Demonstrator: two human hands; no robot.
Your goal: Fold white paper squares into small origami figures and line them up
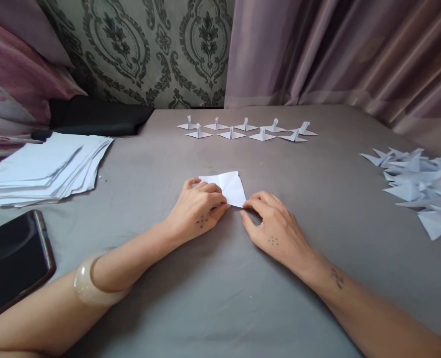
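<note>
A small white sheet of paper (232, 188) with faint creases lies on the grey cloth in front of me. My left hand (204, 205) is closed over its left part, thumb and fingertips pinching the near edge and hiding that side. At the near right corner, my right hand (271, 221) has thumb and forefinger close together on the paper. Beyond the sheet, several folded white paper birds (231, 133) stand in two rows.
A stack of white paper (48, 164) lies at the left, with a dark phone (15, 261) nearer me and a folded black cloth (97, 115) behind. Folded paper pieces (425, 184) are heaped at the right. Curtains (298, 49) and a patterned wall (160, 49) border the far edge.
</note>
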